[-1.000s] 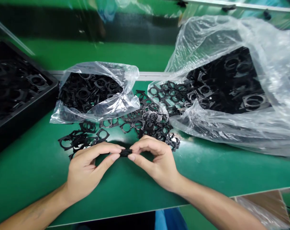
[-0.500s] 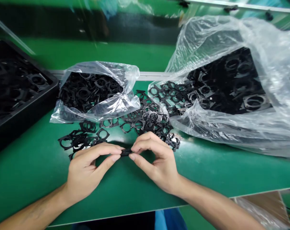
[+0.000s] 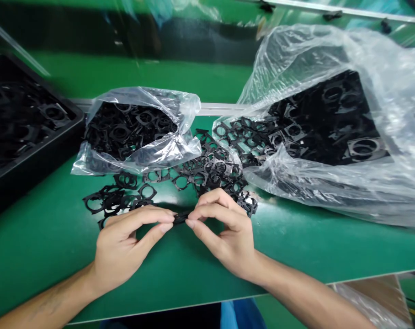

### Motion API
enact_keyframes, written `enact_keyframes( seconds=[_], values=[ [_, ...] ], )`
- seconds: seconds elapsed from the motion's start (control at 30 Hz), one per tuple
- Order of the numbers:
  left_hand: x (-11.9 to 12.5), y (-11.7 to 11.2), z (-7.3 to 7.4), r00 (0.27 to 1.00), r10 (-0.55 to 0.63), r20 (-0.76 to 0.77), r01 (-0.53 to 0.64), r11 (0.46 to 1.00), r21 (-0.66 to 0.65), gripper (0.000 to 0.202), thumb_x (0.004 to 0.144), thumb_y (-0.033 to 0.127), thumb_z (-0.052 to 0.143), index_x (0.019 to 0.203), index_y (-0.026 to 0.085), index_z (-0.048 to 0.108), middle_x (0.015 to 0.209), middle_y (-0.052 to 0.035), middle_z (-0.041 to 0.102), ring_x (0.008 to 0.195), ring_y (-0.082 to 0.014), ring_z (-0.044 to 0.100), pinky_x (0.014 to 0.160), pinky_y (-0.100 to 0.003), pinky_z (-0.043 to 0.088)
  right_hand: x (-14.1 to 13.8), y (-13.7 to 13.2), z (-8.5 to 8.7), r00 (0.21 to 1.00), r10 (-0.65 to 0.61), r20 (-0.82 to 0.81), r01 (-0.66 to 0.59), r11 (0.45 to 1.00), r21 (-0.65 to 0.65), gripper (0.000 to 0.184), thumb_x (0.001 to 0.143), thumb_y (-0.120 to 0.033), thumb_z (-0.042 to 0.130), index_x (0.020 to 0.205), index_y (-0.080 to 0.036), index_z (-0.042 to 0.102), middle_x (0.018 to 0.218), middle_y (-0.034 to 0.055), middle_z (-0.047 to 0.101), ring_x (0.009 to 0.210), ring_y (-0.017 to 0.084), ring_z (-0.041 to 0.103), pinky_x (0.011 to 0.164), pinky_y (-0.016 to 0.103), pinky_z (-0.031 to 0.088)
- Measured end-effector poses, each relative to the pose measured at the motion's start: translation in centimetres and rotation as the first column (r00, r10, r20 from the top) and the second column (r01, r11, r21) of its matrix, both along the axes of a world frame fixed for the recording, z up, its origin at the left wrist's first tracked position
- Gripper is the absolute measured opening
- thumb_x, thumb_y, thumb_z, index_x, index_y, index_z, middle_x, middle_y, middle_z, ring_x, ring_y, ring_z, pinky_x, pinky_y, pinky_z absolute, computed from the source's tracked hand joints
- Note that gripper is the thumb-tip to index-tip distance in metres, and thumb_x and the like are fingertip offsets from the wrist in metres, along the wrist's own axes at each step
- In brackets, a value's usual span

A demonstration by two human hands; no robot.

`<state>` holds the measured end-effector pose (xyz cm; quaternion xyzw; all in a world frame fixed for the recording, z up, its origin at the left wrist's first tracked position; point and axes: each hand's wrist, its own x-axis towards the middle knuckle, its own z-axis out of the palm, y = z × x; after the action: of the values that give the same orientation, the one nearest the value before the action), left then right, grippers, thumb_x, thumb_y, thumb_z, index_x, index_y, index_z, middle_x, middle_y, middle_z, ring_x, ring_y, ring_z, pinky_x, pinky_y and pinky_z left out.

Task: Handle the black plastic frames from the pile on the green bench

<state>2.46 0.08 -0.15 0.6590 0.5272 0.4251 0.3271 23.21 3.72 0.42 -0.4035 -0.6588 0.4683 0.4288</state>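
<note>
Between my two hands is a small black plastic part (image 3: 180,218), seen almost edge-on above the green table (image 3: 180,269). The thumb and fingers of my left hand (image 3: 128,244) pinch its left end. At its right end, my right hand (image 3: 224,233) pinches it the same way. My fingertips cover both ends, so I cannot tell whether it is one piece or two pressed together. Just behind my hands lie loose flat black frames with round holes: a small group (image 3: 118,198) on the left and a larger pile (image 3: 214,167) in the middle.
A clear plastic bag (image 3: 173,153) full of black frames lies behind on the left. On the right, a bigger clear bag (image 3: 296,178) spills similar frames. A black bin (image 3: 56,135) of black parts stands at far left. A metal rail (image 3: 217,109) runs along the back.
Both hands keep their pinch on the small black part. The fingers of my right hand have shifted very slightly; everything else looks the same.
</note>
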Motion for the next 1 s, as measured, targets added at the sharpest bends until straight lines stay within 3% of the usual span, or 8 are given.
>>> enact_keyframes(
  seconds=[0.13, 0.23, 0.37, 0.6, 0.9, 1.0],
  values=[
    [0.07, 0.06, 0.19, 1.000, -0.019, -0.014, 0.019, 1.000, 0.008, 0.017, 0.089, 0.010, 0.071, 0.095, 0.026, 0.075, 0.093, 0.0027, 0.082, 0.082, -0.0140, 0.079, 0.078, -0.020, 0.063, -0.13, 0.07, 0.16, 1.000, -0.016, -0.015, 0.016, 0.999, -0.044, 0.010, 0.087, -0.012, 0.075, 0.086, -0.022, 0.074, 0.089, 0.0031, 0.064, 0.078, 0.015, 0.063, 0.070, 0.029, 0.058],
    [0.04, 0.20, 0.36, 0.999, -0.028, -0.024, 0.028, 0.999, 0.022, 0.016, 0.089, 0.010, 0.071, 0.092, 0.025, 0.075, 0.090, 0.0018, 0.082, 0.081, -0.0156, 0.079, 0.075, -0.022, 0.063, -0.16, 0.17, 0.16, 0.998, -0.033, -0.048, 0.026, 0.991, -0.130, 0.011, 0.085, -0.016, 0.078, 0.094, -0.022, 0.074, 0.093, 0.0047, 0.068, 0.079, 0.016, 0.065, 0.071, 0.030, 0.059],
    [-0.10, 0.37, 0.34, 0.999, -0.041, -0.022, 0.042, 0.998, 0.044, 0.018, 0.090, 0.009, 0.069, 0.092, 0.025, 0.075, 0.089, 0.0019, 0.082, 0.082, -0.0155, 0.079, 0.076, -0.022, 0.063, -0.14, 0.44, 0.26, 0.995, 0.037, -0.093, -0.055, 0.976, -0.209, 0.007, 0.088, -0.019, 0.075, 0.095, -0.020, 0.075, 0.090, 0.0057, 0.072, 0.080, 0.017, 0.067, 0.076, 0.032, 0.060],
    [0.02, 0.24, -0.16, 0.998, 0.058, 0.011, -0.058, 0.998, -0.016, 0.017, 0.088, 0.013, 0.074, 0.101, 0.024, 0.075, 0.093, 0.0013, 0.082, 0.083, -0.0143, 0.078, 0.079, -0.021, 0.062, -0.08, 0.74, 0.83, 0.997, 0.055, -0.049, -0.064, 0.979, -0.191, 0.006, 0.088, -0.015, 0.075, 0.085, -0.020, 0.076, 0.084, 0.0045, 0.074, 0.076, 0.017, 0.068, 0.074, 0.031, 0.058],
    [0.13, 0.53, 0.53, 1.000, -0.023, 0.013, 0.022, 0.998, 0.057, 0.016, 0.087, 0.006, 0.072, 0.092, 0.021, 0.072, 0.088, -0.0011, 0.075, 0.080, -0.0129, 0.073, 0.074, -0.022, 0.057, -0.02, 0.44, 0.85, 0.999, 0.047, -0.025, -0.050, 0.990, -0.133, 0.009, 0.087, -0.013, 0.075, 0.086, -0.021, 0.076, 0.084, 0.0044, 0.075, 0.073, 0.017, 0.068, 0.073, 0.032, 0.058],
    [0.44, 0.40, 0.63, 1.000, -0.003, 0.025, 0.003, 1.000, 0.005, 0.014, 0.087, 0.006, 0.071, 0.089, 0.020, 0.070, 0.083, 0.0005, 0.073, 0.076, -0.0113, 0.071, 0.071, -0.020, 0.056, -0.12, 0.49, 0.84, 0.998, 0.038, -0.048, -0.048, 0.975, -0.216, 0.008, 0.085, -0.014, 0.076, 0.081, -0.020, 0.075, 0.080, 0.0035, 0.073, 0.072, 0.016, 0.067, 0.071, 0.030, 0.057]
  ],
)
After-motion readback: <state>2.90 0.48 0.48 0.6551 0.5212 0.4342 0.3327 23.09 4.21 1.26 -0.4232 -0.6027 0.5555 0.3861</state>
